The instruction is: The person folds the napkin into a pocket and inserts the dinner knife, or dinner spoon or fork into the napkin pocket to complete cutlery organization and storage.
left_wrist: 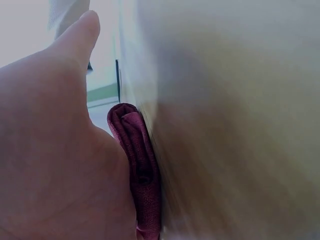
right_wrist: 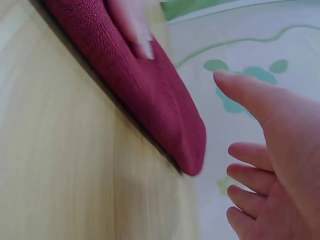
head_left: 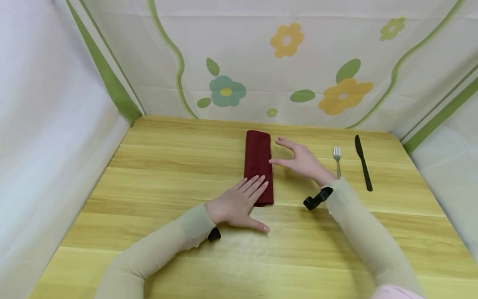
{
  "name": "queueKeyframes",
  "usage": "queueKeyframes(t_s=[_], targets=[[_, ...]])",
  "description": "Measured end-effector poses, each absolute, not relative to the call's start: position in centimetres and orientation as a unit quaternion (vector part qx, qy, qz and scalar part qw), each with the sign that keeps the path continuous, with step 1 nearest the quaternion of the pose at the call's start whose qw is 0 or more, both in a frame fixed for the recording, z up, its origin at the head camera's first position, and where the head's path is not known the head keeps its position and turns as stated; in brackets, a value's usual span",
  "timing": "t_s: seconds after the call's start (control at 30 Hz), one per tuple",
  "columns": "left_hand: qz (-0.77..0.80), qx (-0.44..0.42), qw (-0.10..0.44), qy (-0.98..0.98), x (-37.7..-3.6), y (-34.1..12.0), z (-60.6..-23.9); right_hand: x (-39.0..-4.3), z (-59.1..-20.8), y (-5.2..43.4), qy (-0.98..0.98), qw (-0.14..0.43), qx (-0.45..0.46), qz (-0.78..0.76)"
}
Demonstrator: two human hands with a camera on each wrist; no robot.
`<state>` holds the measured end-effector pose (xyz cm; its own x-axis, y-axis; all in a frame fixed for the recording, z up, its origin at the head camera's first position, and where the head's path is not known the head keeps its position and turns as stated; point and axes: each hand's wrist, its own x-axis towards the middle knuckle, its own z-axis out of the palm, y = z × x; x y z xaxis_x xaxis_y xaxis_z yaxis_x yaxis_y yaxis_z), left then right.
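A dark red cloth napkin (head_left: pixel 258 160), folded into a long narrow strip, lies on the wooden table (head_left: pixel 168 166) pointing away from me. My left hand (head_left: pixel 239 203) lies flat with straight fingers resting on the napkin's near end; the left wrist view shows the folded napkin (left_wrist: pixel 137 165) edge beside the palm. My right hand (head_left: pixel 298 160) hovers open just right of the napkin, fingers spread, thumb tip near its right edge. In the right wrist view the napkin (right_wrist: pixel 145 95) lies apart from the right hand's fingers (right_wrist: pixel 255 155).
A silver fork (head_left: pixel 337 160) and a black knife (head_left: pixel 363 162) lie side by side to the right of my right hand. Fabric walls with a flower print enclose the table on three sides.
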<state>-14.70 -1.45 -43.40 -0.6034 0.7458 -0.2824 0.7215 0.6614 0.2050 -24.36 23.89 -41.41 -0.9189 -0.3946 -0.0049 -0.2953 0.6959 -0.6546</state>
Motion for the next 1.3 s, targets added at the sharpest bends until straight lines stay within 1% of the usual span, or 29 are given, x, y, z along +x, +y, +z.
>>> queueKeyframes(t_s=[0.2, 0.4, 0.67, 0.8, 0.97, 1.13, 1.3], targets=[[0.036, 0.411, 0.183, 0.892, -14.7, -1.4, -43.2, -23.0, -41.0, 27.4, 0.922, 0.024, -0.136, -0.361], [0.026, 0.414, 0.179, 0.892, -14.7, -1.4, -43.3, -21.4, -40.8, 30.4, 0.919, -0.005, -0.090, -0.383], [0.011, 0.412, 0.175, 0.894, -14.8, -1.3, -44.1, -19.4, -40.4, 34.2, 0.914, 0.016, -0.018, -0.405], [0.021, 0.412, 0.175, 0.894, -14.7, -1.3, -44.1, -18.9, -40.9, 36.2, 0.910, 0.004, 0.013, -0.415], [0.024, 0.410, 0.175, 0.895, -14.7, -1.2, -44.2, -18.3, -41.4, 38.1, 0.909, 0.018, 0.065, -0.412], [0.011, 0.412, 0.172, 0.895, -14.4, -1.2, -43.5, -17.9, -42.1, 39.3, 0.917, 0.027, 0.077, -0.392], [0.011, 0.410, 0.170, 0.896, -14.5, -1.2, -43.6, -17.7, -42.5, 39.4, 0.918, 0.036, 0.084, -0.385]])
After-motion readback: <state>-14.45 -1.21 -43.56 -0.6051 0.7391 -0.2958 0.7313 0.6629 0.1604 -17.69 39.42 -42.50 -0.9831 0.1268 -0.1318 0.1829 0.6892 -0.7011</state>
